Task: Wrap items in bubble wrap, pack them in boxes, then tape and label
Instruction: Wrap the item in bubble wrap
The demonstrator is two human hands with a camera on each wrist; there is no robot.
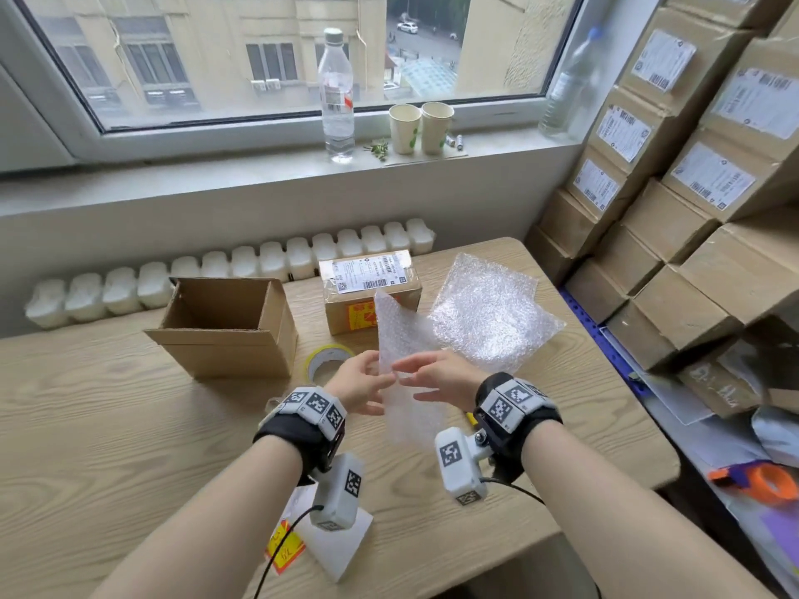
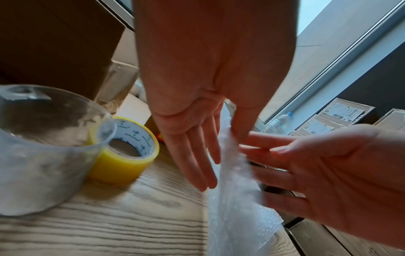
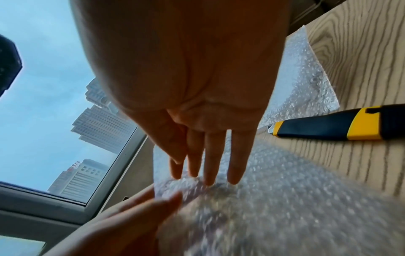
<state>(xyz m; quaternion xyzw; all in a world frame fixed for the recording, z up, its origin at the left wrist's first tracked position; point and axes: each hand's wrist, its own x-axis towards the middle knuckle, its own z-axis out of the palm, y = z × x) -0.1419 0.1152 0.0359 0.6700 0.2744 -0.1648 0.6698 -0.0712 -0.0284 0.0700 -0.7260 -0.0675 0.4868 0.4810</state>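
I hold a sheet of bubble wrap (image 1: 400,335) upright above the wooden table (image 1: 108,425). My left hand (image 1: 365,382) pinches its edge between the thumb and straight fingers (image 2: 197,152). Opposite it, my right hand (image 1: 432,376) lays straight fingers (image 3: 210,155) flat against the sheet (image 3: 285,207). A clear plastic jug (image 2: 43,147) stands by my left wrist. An open cardboard box (image 1: 225,326) stands to the left, empty as far as I can see. A yellow tape roll (image 1: 324,361) lies between the box and my hands. More bubble wrap sheets (image 1: 488,313) lie stacked to the right.
A sealed, labelled box (image 1: 372,291) stands behind the held sheet. A yellow-and-black utility knife (image 3: 328,126) lies by my right wrist. White label paper (image 1: 333,546) and a yellow sticker (image 1: 283,549) lie near the front edge. Labelled cartons (image 1: 691,188) are piled on the right.
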